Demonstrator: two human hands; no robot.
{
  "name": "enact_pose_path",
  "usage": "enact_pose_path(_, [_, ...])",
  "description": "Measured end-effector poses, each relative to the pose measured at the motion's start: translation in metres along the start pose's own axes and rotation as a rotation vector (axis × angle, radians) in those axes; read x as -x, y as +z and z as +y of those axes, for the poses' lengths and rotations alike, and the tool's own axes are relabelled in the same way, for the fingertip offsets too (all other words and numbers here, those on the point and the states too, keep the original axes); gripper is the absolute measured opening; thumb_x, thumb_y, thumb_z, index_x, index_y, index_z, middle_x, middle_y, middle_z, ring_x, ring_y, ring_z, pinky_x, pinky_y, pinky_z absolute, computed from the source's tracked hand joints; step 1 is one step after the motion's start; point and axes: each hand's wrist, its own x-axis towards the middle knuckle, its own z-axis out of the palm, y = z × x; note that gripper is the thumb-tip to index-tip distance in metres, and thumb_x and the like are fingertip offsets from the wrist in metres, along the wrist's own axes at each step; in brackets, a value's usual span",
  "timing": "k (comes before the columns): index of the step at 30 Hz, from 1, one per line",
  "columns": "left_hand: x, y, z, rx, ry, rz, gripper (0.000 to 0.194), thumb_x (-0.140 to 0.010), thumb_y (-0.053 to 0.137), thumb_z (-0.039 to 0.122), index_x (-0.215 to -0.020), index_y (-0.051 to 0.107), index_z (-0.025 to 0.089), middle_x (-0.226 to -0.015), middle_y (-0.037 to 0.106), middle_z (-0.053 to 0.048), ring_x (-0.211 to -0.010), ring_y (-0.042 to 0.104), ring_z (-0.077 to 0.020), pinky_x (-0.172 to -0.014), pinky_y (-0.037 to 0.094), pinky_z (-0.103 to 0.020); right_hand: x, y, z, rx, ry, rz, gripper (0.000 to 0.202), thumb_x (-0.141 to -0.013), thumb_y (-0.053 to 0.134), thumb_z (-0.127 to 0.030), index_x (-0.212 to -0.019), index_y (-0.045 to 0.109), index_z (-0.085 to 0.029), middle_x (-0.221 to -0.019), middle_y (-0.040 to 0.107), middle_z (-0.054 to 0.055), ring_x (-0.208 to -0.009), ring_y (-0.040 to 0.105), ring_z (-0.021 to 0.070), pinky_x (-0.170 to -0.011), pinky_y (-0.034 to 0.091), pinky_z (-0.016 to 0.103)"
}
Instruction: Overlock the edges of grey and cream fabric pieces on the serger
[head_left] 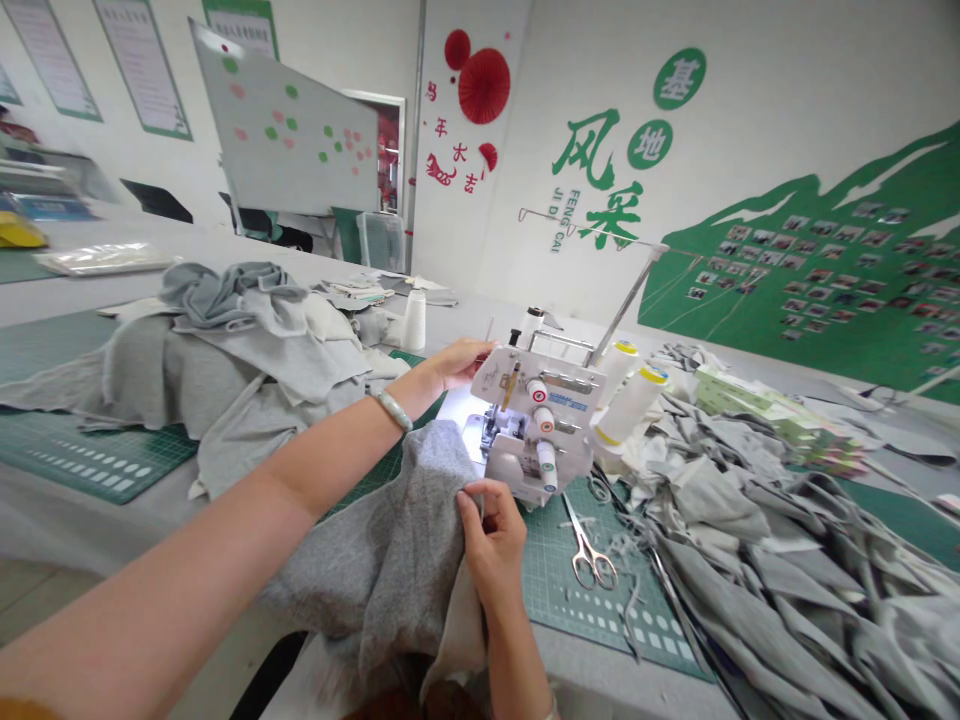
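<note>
A white serger with several tension dials stands on the table, its lamp lit over the needle area. My left hand reaches to the machine's upper left side, behind its head; the fingertips are partly hidden there. A bangle circles that wrist. Grey knit fabric lies from the machine's bed down over the table's front edge. My right hand pinches the fabric's right edge between thumb and forefinger, just in front of the presser foot area.
Small scissors and thread scraps lie on the green cutting mat. Grey fabric is heaped at left and right. Thread cones stand behind the machine, under a thread stand. Another white cone is farther back.
</note>
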Motion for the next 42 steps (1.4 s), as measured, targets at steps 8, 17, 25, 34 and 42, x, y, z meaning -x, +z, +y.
enact_pose_path(8, [0.145, -0.01, -0.031, -0.802, 0.387, 0.289, 0.023, -0.091, 0.047, 0.029, -0.089, 0.066, 0.017, -0.098, 0.067, -0.007, -0.095, 0.058, -0.0194, -0.089, 0.044, -0.033, 0.0, 0.0, -0.003, -0.029, -0.001, 0.002, 0.012, -0.085, 0.062, -0.03, -0.086, 0.064, -0.018, -0.057, 0.038, -0.008, -0.049, 0.035, 0.0084, -0.047, 0.028, 0.021])
enact_pose_path(17, [0.184, 0.001, -0.051, -1.202, 0.513, -0.09, 0.034, -0.096, 0.042, 0.027, -0.125, 0.058, 0.019, -0.135, 0.055, -0.01, -0.127, 0.048, -0.0239, -0.11, 0.033, -0.046, 0.024, 0.003, -0.014, -0.131, 0.046, -0.027, 0.013, -0.088, 0.058, -0.031, -0.09, 0.062, -0.019, -0.07, 0.057, -0.002, -0.06, 0.049, 0.0111, -0.056, 0.038, 0.022])
enact_pose_path(25, [0.183, -0.009, -0.047, -1.089, 0.519, -0.191, 0.037, -0.096, 0.041, 0.025, -0.13, 0.054, 0.022, -0.13, 0.058, -0.008, -0.124, 0.048, -0.0216, -0.108, 0.035, -0.041, 0.036, 0.002, -0.024, -0.072, 0.046, -0.029, 0.013, -0.085, 0.06, -0.03, -0.089, 0.067, -0.02, -0.062, 0.051, -0.004, -0.052, 0.043, 0.0106, -0.048, 0.033, 0.021])
enact_pose_path(34, [0.176, -0.006, -0.044, -1.235, 0.503, -0.213, 0.033, -0.097, 0.04, 0.031, -0.126, 0.058, 0.027, -0.135, 0.054, -0.005, -0.122, 0.046, -0.0234, -0.103, 0.035, -0.041, 0.038, -0.001, -0.024, -0.069, 0.043, -0.062, 0.012, -0.086, 0.059, -0.03, -0.089, 0.066, -0.02, -0.066, 0.052, -0.003, -0.055, 0.043, 0.0104, -0.05, 0.033, 0.021])
enact_pose_path(42, [0.165, -0.012, -0.04, -1.229, 0.522, -0.306, 0.036, -0.098, 0.04, 0.032, -0.128, 0.059, 0.024, -0.139, 0.052, -0.011, -0.126, 0.048, -0.0259, -0.107, 0.035, -0.043, 0.029, 0.002, -0.021, -0.092, 0.075, -0.059, 0.014, -0.088, 0.057, -0.032, -0.09, 0.064, -0.02, -0.065, 0.05, -0.004, -0.054, 0.041, 0.0103, -0.049, 0.031, 0.021])
